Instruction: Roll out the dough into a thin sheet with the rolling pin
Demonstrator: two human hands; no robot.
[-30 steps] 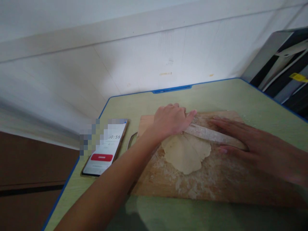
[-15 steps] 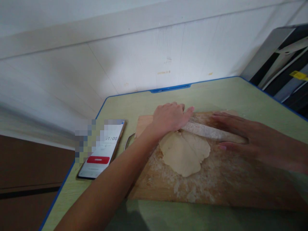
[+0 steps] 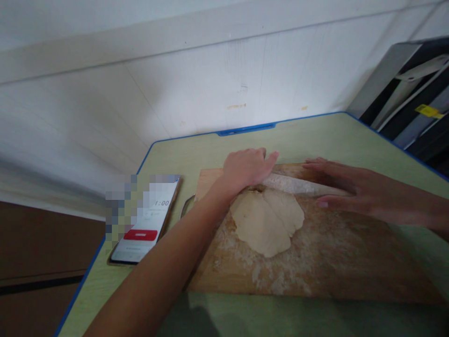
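Note:
A flour-dusted rolling pin (image 3: pixel 301 186) lies across the far edge of a flat, uneven sheet of dough (image 3: pixel 268 222). My left hand (image 3: pixel 245 166) is over the pin's left end, thumb stretched out and the other fingers bent down on the far side, partly hidden. At the other end, my right hand (image 3: pixel 351 187) has the pin between its thumb and its long, nearly straight fingers. Beneath everything is a wooden cutting board (image 3: pixel 351 267) streaked with flour. The pin's two tips are covered by my hands.
A phone (image 3: pixel 145 224) showing a timer lies left of the board, near my left forearm. The board's metal handle (image 3: pixel 187 206) sticks out beside it. The green table (image 3: pixel 308 135) has a blue edge and meets a white wall (image 3: pixel 196 93). Dark panels (image 3: pixel 414 93) stand at the right.
My right hand and the pin's right end have moved slightly away from me. My left hand stays almost in place at the other end. The dough looks much the same.

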